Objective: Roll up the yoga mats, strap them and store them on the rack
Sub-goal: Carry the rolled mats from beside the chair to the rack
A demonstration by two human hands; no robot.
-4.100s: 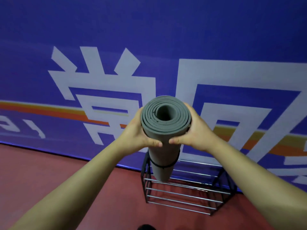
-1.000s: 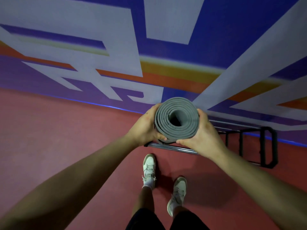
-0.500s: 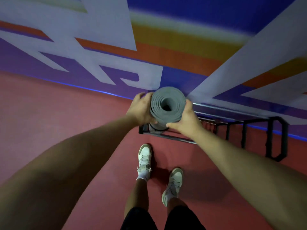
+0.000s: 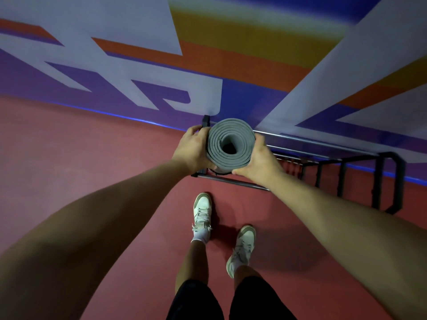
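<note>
A rolled grey yoga mat (image 4: 217,146) stands upright with its spiral end facing me, at the left end of a black metal rack (image 4: 342,165). My left hand (image 4: 193,150) grips the roll's left side. My right hand (image 4: 258,161) grips its right side, thumb under the near rim. The lower part of the mat is hidden behind its own top and my hands, so I cannot tell whether it rests on the rack's bars. A dark strap edge peeks out below the roll.
The rack stands on a red floor (image 4: 92,158) against a blue wall banner (image 4: 138,65) with white, orange and yellow shapes. My two feet in white shoes (image 4: 202,213) stand just in front of the rack.
The mat and both hands have moved lower and farther from me, down at the rack's left end. My view has tilted further down. Both hands keep the same hold.
</note>
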